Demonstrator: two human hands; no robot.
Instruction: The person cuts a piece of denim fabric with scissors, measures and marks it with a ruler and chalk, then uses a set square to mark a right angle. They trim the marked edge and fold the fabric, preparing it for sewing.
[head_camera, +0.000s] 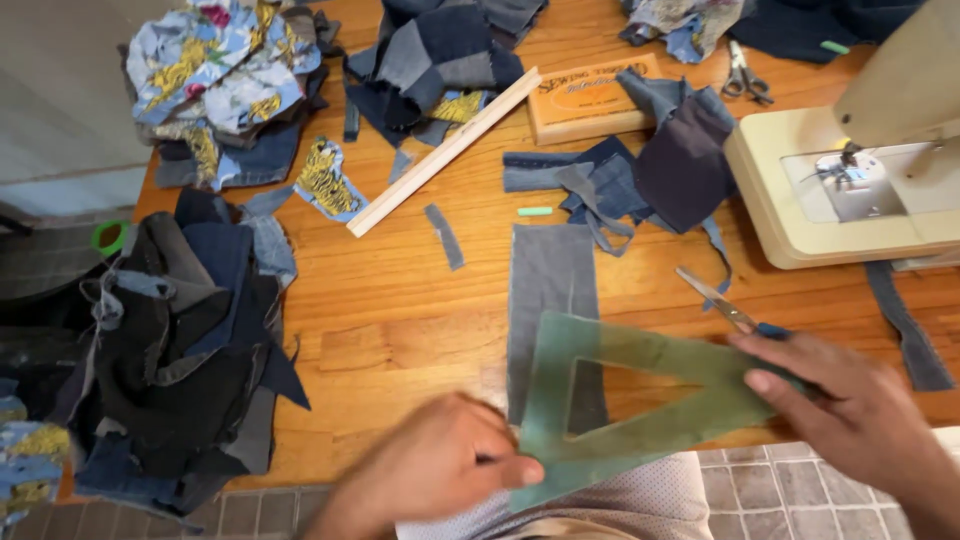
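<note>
Green translucent set square (640, 400) lies over the grey denim strip (550, 290) at the desk's (400, 330) near edge — left hand (440, 465) pinching its lower corner, right hand (840, 400) gripping the far tip, long edge running left to right.

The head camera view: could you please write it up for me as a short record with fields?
setting: wooden table strewn with denim scraps
left hand: left hand pinching the lower corner of a green triangle template
right hand: right hand on the template's right tip, grip closed on scissors
under template: grey fabric strip, lying flat
right edge: cream sewing machine
back: wooden ruler, wooden box, second pair of scissors
left: dark fabric pile
</note>
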